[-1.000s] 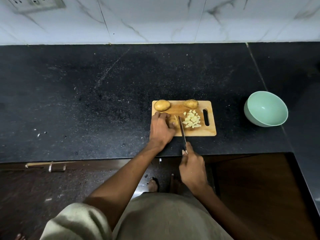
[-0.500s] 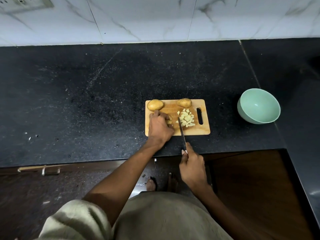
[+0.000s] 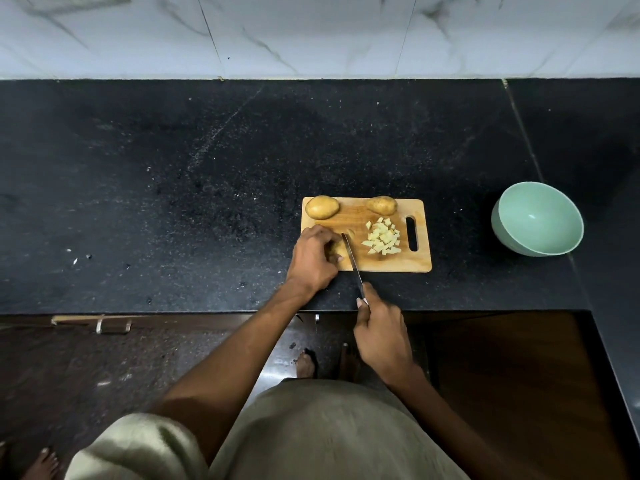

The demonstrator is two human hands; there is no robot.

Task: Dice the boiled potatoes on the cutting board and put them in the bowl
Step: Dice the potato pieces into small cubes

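A wooden cutting board (image 3: pixel 412 263) lies on the black counter. Two whole potatoes sit along its far edge, one at the left (image 3: pixel 322 207) and one in the middle (image 3: pixel 381 205). A pile of diced potato (image 3: pixel 382 240) lies near the board's handle slot. My left hand (image 3: pixel 313 259) grips a potato piece (image 3: pixel 337 247) at the board's near left, mostly hidden under the fingers. My right hand (image 3: pixel 379 329) holds a knife (image 3: pixel 352 258) by its handle, the blade lying across the potato piece just right of my left fingers. A mint green bowl (image 3: pixel 538 218), empty, stands to the right of the board.
The black stone counter (image 3: pixel 173 202) stretches wide to the left, with a few small scraps (image 3: pixel 74 259) on it. A white marble wall (image 3: pixel 311 32) backs it. The counter's front edge runs just below the board; a dark side counter (image 3: pixel 609 237) continues to the right.
The knife blade has shifted left, away from the diced pile and onto the potato piece under my left hand. The camera view has shifted a little.
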